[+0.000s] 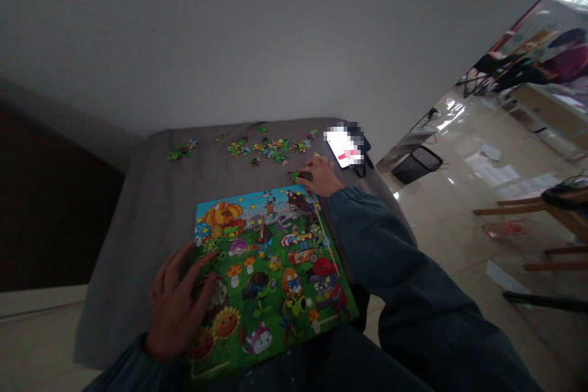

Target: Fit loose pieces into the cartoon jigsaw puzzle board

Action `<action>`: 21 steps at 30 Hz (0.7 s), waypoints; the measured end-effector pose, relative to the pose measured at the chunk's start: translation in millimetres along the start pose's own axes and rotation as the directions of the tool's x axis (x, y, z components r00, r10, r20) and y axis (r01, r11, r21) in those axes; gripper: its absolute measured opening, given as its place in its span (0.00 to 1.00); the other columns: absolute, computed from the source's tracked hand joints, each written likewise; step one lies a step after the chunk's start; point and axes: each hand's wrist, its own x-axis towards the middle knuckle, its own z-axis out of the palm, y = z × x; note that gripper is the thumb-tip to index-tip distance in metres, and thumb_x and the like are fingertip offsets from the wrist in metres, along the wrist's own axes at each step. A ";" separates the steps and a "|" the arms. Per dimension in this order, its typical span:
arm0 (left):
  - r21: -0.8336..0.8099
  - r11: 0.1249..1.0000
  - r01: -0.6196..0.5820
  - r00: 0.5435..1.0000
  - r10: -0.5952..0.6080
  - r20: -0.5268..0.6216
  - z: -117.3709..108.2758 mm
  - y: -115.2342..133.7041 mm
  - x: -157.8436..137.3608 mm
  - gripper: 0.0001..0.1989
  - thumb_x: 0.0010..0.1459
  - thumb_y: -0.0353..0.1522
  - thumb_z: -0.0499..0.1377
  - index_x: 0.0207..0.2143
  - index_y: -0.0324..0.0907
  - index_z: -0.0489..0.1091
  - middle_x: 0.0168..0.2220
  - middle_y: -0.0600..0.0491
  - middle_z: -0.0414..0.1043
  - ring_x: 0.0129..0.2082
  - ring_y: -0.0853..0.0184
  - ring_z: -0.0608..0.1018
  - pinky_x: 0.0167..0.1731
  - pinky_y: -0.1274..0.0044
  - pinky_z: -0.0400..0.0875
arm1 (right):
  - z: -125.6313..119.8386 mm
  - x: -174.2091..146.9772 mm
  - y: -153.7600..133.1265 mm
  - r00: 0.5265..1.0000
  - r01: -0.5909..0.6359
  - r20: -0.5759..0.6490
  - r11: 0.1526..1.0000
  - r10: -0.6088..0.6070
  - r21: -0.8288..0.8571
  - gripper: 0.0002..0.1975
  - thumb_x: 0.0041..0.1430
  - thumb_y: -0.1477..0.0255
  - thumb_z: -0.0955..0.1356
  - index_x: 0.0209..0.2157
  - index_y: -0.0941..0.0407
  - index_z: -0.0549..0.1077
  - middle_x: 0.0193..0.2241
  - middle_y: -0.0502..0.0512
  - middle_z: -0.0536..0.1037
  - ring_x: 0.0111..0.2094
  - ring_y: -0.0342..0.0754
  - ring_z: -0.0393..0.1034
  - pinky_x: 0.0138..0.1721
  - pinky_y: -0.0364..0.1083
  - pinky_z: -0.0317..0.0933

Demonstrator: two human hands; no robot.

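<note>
Lower centre of frame, the puzzle board (275, 263) sits at the near edge of the grey tabletop (151, 208), its near corner hanging off toward the person's lap. Left hand (177, 303) lies flat on the board's lower left, fingers spread, gripping nothing. Right hand (320, 176), just above the board's upper right corner, is curled over a small loose piece (294, 176); dim view, so whether it's actually pinched is hard to call. More loose pieces (271, 148) are scattered across the upper middle, a phone (345, 146) just right of them.

Risks: board may tip or slide off if the left hand lifts; the right sleeve (367, 226) dragging across could dislodge fitted pieces; a weak pinch could flick the piece to the floor (459, 208).
</note>
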 end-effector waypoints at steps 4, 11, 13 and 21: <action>0.001 1.000 -0.008 1.000 0.008 -0.024 2.6 -3.2 -1.5 0.25 0.69 0.45 0.50 0.54 0.45 0.80 0.69 0.40 0.63 0.70 0.40 0.63 0.68 0.42 0.56 | 1.9 0.0 -5.5 1.000 -0.020 0.010 0.999 0.020 -0.025 0.10 0.65 0.64 0.74 0.45 0.53 0.84 0.52 0.61 0.74 0.58 0.62 0.59 0.57 0.60 0.54; -0.017 0.999 -0.045 0.998 0.044 -0.051 3.5 -6.1 -2.0 0.24 0.68 0.45 0.51 0.52 0.46 0.81 0.69 0.39 0.64 0.70 0.37 0.63 0.66 0.41 0.57 | -1.7 2.2 -10.0 0.998 -0.036 0.054 0.998 0.038 -0.044 0.14 0.65 0.65 0.74 0.51 0.52 0.81 0.53 0.61 0.75 0.59 0.62 0.60 0.58 0.60 0.54; -0.017 0.999 -0.048 0.998 0.047 -0.043 4.0 -7.1 -1.2 0.23 0.69 0.45 0.51 0.52 0.47 0.81 0.69 0.39 0.64 0.70 0.38 0.63 0.67 0.41 0.57 | -2.8 6.1 -11.8 0.996 -0.037 0.080 0.998 0.040 -0.050 0.12 0.65 0.66 0.74 0.49 0.53 0.82 0.52 0.61 0.76 0.59 0.62 0.61 0.58 0.60 0.54; -0.027 0.997 -0.076 0.995 0.073 -0.072 4.5 -9.1 -1.1 0.22 0.69 0.45 0.51 0.52 0.48 0.81 0.68 0.40 0.65 0.69 0.38 0.65 0.66 0.40 0.57 | -4.1 24.1 -24.1 0.986 -0.047 0.161 0.998 0.054 -0.047 0.07 0.57 0.74 0.77 0.38 0.56 0.80 0.44 0.62 0.81 0.55 0.63 0.66 0.57 0.60 0.53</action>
